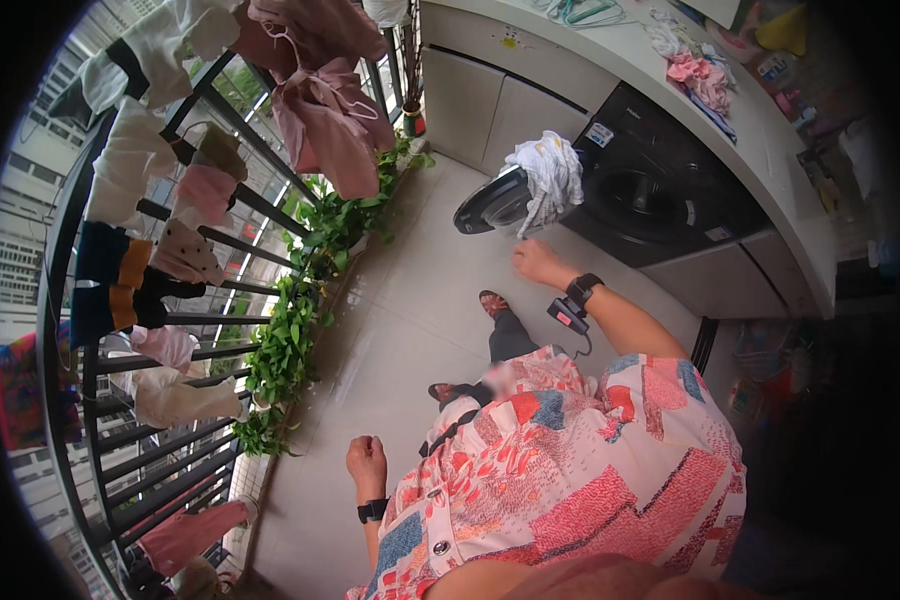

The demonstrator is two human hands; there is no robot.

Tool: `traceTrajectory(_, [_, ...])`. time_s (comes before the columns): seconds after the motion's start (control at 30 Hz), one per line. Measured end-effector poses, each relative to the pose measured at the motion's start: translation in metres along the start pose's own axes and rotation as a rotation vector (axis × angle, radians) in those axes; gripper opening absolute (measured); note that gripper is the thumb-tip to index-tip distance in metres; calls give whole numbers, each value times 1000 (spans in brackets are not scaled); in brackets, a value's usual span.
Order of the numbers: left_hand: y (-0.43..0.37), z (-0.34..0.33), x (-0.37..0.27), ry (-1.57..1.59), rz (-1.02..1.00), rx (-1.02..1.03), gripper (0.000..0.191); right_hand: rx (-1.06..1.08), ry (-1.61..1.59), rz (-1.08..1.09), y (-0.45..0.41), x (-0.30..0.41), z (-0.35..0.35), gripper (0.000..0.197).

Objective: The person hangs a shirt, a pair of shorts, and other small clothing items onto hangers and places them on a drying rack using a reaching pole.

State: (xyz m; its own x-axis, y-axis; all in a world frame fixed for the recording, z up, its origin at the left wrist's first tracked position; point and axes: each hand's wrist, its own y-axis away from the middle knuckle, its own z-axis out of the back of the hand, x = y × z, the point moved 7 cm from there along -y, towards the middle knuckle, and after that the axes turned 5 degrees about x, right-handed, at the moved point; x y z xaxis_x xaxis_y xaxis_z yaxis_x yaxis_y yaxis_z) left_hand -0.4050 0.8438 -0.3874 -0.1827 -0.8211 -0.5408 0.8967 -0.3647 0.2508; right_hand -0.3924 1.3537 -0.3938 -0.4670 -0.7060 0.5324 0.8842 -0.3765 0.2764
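Note:
My right hand, fingers curled and nothing visible in them, is just below a bunched white printed cloth. That cloth hangs over the open round door of a black Haier front-loading washing machine. One tail of the cloth dangles near my fingertips; whether they touch I cannot tell. My left hand hangs low over the tiled floor, loosely closed, with nothing seen in it. Both wrists wear black bands, and a small device hangs by the right one.
A black balcony railing on the left bears socks and several garments. Dusty-pink clothing hangs above leafy potted plants along the floor edge. On the white counter lie hangers and a heap of pink and white clothes.

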Motion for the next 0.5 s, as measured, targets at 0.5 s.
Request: traceTrajectory(0.5, [-190,-76,-315,-146,-280,219,13,-901,119,-560,-59,-256,489,43])
